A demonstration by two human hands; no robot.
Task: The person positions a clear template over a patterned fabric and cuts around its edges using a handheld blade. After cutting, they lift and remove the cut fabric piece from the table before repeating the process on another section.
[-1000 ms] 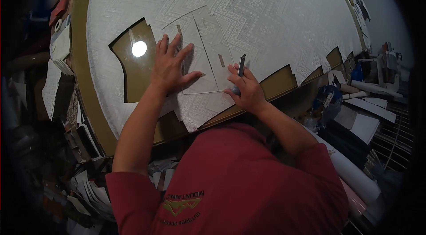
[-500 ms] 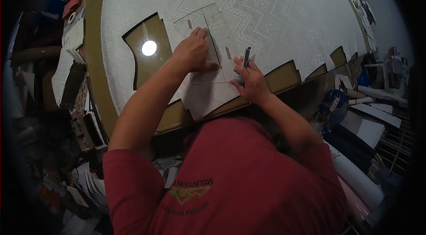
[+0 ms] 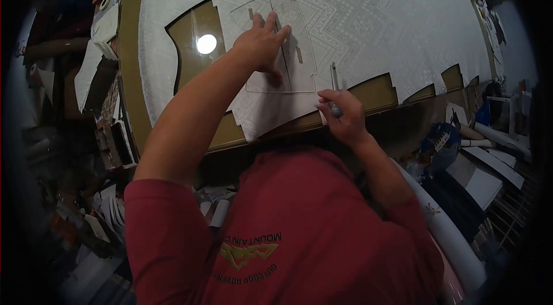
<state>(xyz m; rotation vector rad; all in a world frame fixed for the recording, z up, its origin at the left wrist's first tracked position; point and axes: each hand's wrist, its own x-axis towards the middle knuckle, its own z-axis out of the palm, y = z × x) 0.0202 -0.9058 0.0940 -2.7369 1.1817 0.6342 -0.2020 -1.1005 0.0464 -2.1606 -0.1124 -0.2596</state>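
My left hand (image 3: 264, 42) is open with fingers spread, pressing on a clear template (image 3: 304, 71). The template has a dark line down it and small tan patches. It lies on white patterned fabric (image 3: 380, 22). My right hand (image 3: 347, 117) is closed around a slim metal utility knife (image 3: 334, 77). The knife points away from me, to the right of the template's lower right corner. Its handle is partly hidden by my fingers. Left of my left hand, a shaped cut-out (image 3: 196, 80) in the fabric shows a shiny olive surface, with a bright light reflection on it.
An olive board (image 3: 131, 34) borders the fabric on the left. Notched cut-outs (image 3: 374, 90) run along the near edge. Papers and pattern pieces (image 3: 92, 74) crowd the left side. White rolls (image 3: 461, 241) and a blue bundle (image 3: 440, 140) are below the table on the right.
My right hand has drawn the knife back toward me, away from the template's right edge. The fingers of my left hand have spread apart on the template. The whole view has shifted slightly.
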